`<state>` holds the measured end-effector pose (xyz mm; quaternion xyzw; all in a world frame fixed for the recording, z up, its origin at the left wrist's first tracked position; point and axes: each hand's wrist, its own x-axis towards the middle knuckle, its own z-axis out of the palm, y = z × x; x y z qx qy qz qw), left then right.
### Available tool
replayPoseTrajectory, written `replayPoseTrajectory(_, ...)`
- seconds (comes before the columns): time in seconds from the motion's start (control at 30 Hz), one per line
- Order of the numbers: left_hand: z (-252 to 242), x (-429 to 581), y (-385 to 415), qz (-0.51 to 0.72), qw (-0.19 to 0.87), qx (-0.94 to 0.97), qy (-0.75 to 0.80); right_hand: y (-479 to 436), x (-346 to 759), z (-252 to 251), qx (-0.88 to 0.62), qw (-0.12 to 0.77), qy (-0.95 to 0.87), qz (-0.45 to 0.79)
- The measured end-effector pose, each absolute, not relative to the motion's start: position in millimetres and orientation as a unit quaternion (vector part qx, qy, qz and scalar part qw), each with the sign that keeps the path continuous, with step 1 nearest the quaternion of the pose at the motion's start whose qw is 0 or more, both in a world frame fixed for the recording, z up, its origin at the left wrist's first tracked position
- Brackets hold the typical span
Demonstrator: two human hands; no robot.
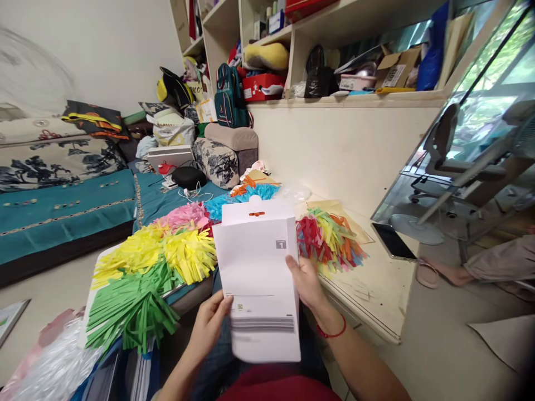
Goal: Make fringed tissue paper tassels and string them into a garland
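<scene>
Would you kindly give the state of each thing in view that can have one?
White packet, held up in both hands
Left hand, gripping packet's left edge
Right hand, gripping packet's right edge
Green strips, heaped loosely
Yellow strips, bunched up
Phone, lying flat, screen dark
Backpack, upright

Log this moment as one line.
left hand: holds white packet by left edge | right hand: holds its right edge | nearby: green fringe, multicolored fringe, phone

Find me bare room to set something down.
Right of the white paper packet, the cream wooden tabletop is bare between the multicoloured paper-strip bundle, the flat black phone and the near corner. The left is crowded: yellow paper fringes, green paper fringes.
</scene>
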<state>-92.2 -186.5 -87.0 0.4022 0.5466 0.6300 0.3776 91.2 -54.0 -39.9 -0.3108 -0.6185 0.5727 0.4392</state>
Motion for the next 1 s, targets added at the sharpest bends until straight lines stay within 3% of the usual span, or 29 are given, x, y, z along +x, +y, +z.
replayPoseTrajectory(0.13,-101.9,-90.4,-193.1,0.690,0.263,0.322,0.592,-80.5,92.0,-59.7,-0.296,0.352,-0.621,0.635)
replayPoseTrajectory(0.3,-106.1,-108.1,-187.5,0.686,0.327,0.330,0.560,-93.4,104.8,-86.2,-0.302,0.325,-0.664,0.602)
replayPoseTrajectory(0.4,-90.7,-117.8,-174.5,0.725,0.269,0.314,0.551,-81.9,106.6,-81.6,-0.241,0.287,-0.698,0.610)
replayPoseTrajectory(0.57,-62.8,-100.1,-154.8,0.722,0.220,0.375,0.538,-65.1,88.1,-48.7,-0.253,0.459,-0.672,0.524)
replayPoseTrajectory(0.77,-45.2,-88.7,-152.2,0.818,0.158,0.298,0.466,-70.9,75.4,-31.5,-0.293,0.534,-0.671,0.424)
replayPoseTrajectory(0.87,-36.9,-90.1,-156.5,0.815,0.138,0.295,0.479,-76.5,73.4,-35.9,-0.286,0.597,-0.598,0.451)
replayPoseTrajectory(1.0,-29.5,-88.4,-160.5,0.830,0.137,0.279,0.464,-77.3,73.8,-40.1,-0.278,0.614,-0.543,0.500)
